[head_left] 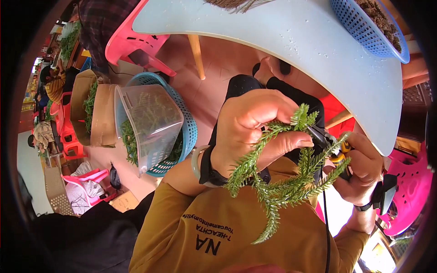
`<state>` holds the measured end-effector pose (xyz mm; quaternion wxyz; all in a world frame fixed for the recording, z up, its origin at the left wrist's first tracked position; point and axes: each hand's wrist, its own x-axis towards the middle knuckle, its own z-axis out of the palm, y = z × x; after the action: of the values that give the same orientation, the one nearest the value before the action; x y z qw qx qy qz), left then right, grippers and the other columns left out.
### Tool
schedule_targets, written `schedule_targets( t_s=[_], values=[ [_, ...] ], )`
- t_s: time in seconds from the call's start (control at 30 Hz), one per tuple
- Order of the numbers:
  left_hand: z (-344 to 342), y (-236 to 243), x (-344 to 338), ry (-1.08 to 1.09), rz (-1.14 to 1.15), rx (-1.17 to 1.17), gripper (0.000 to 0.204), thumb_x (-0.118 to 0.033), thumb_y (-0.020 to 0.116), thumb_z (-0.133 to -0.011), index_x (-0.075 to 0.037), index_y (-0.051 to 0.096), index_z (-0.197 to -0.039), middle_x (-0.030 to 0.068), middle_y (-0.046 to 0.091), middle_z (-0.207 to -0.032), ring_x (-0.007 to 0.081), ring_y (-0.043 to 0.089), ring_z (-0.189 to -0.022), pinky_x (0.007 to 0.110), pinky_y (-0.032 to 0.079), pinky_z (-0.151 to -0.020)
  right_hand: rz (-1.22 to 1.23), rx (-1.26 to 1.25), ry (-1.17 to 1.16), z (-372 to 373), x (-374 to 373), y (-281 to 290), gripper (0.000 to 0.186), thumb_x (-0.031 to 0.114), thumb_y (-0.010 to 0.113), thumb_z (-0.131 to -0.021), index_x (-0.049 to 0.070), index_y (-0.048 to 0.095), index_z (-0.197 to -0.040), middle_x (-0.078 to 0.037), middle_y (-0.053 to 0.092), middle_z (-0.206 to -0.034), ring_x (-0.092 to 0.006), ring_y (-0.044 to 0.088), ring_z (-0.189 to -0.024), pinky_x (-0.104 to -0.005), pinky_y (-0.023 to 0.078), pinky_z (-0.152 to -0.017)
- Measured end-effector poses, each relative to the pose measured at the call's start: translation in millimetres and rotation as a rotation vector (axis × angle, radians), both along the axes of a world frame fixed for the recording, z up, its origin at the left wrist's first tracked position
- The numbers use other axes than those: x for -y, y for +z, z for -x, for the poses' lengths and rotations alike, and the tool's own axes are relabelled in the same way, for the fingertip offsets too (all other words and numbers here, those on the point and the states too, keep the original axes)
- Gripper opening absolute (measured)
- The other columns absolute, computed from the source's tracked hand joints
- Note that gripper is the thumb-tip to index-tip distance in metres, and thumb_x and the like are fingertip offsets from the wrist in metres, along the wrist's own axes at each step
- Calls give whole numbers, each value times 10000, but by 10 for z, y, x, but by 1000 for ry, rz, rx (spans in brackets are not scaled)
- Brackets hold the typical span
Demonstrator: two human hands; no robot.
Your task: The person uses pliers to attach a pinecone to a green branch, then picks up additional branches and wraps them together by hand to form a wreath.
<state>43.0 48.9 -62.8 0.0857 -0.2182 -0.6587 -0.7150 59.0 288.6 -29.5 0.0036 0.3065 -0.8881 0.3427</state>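
My left hand (248,132) pinches a green artificial pine sprig (268,189) between thumb and fingers, in front of my mustard-coloured shirt. Several needled stems of the sprig hang down and spread to the right, past the thumb. My right hand (362,170) is closed round the yellow-and-black handles of a pair of pliers (322,137). The dark jaws of the pliers reach the sprig just beside my left thumb tip. Needles partly cover the pliers, so I cannot tell whether the jaws grip a stem.
A pale table (291,32) curves across the top right, bearing a blue basket (364,34) of pine cones. To the left stand a clear plastic bin (154,113) over a teal basket (193,123), and a cardboard box (104,113), with greenery. Pink chairs (409,186) flank me; other people sit far left.
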Motion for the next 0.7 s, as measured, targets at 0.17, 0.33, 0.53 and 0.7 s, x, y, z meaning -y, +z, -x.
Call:
schedule_targets(
  t_s=[0.17, 0.33, 0.53, 0.7],
  values=[
    [21, -60, 1, -11, -72, -24, 224, 18, 778, -699, 22, 594, -827, 72, 631, -831, 121, 610, -743, 239, 488, -656, 90, 75, 6, 5, -3, -63, 258, 142, 774, -651, -13, 577, -711, -136, 597, -898, -198, 519, -677, -280, 401, -586],
    [6, -32, 43, -168, -202, 302, 257, 4, 796, -689, 2, 600, -856, 24, 617, -823, 77, 582, -749, 224, 475, -660, 223, 185, 99, 137, -44, -66, 259, 86, 766, -523, 14, 601, -709, -185, 605, -936, -283, 580, -725, -342, 448, -638],
    [42, -61, 121, -304, -217, 354, 297, -6, 809, -682, -15, 601, -893, -1, 613, -815, 52, 565, -738, 205, 461, -637, 220, 64, 195, 227, -83, -128, 308, 175, 792, -594, 8, 544, -668, -158, 600, -920, -214, 506, -676, -303, 390, -583],
    [49, -48, 136, -391, -300, 528, 386, -44, 846, -636, 17, 605, -931, 79, 640, -851, 129, 601, -757, 248, 466, -673, 144, 47, 179, 190, -81, -98, 278, 81, 803, -529, 21, 588, -695, -171, 611, -930, -295, 586, -728, -352, 458, -642]
  ],
)
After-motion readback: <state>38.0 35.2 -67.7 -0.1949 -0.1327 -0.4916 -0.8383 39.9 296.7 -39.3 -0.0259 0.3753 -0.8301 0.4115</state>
